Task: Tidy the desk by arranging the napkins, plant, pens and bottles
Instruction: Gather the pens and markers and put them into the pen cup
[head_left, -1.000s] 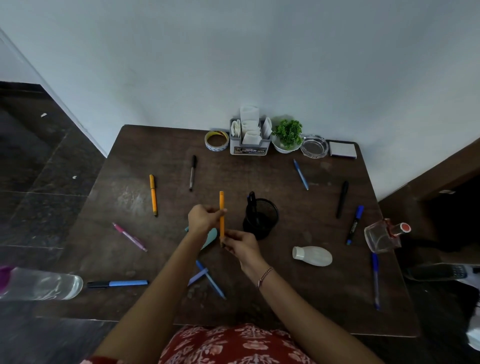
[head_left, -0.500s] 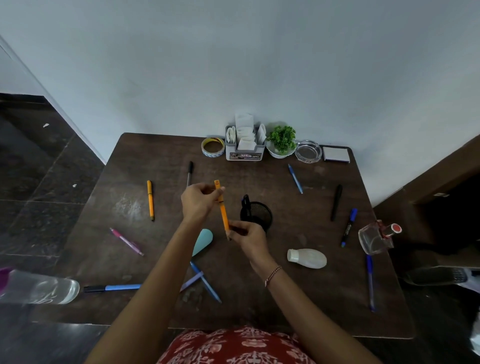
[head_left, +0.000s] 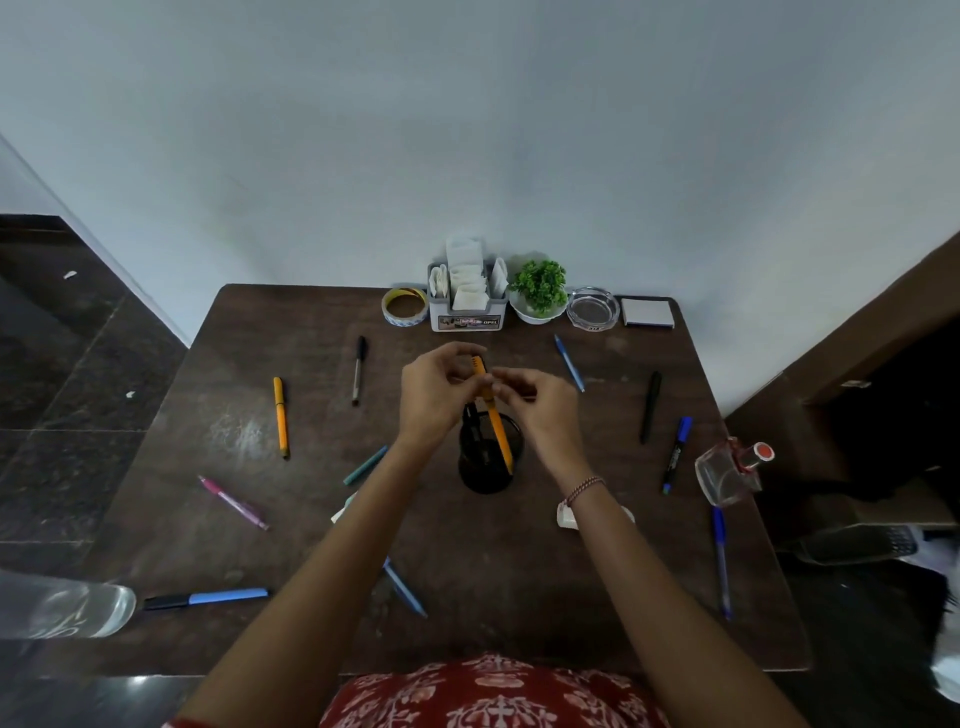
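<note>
Left hand (head_left: 435, 397), right hand (head_left: 543, 410) around orange pen (head_left: 500, 437)

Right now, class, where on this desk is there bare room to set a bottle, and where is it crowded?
Bare: far left corner, between tape roll and lying yellow pen; near right, between the right forearm and the right-edge blue pen. Crowded: the back row around napkin holder and plant.

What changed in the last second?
The left hand and right hand carried the orange pen from beside the black pen holder over it; its lower end now appears inside. The right hand shifted from the pen's bottom to its top. The other orange pen stayed put.
</note>
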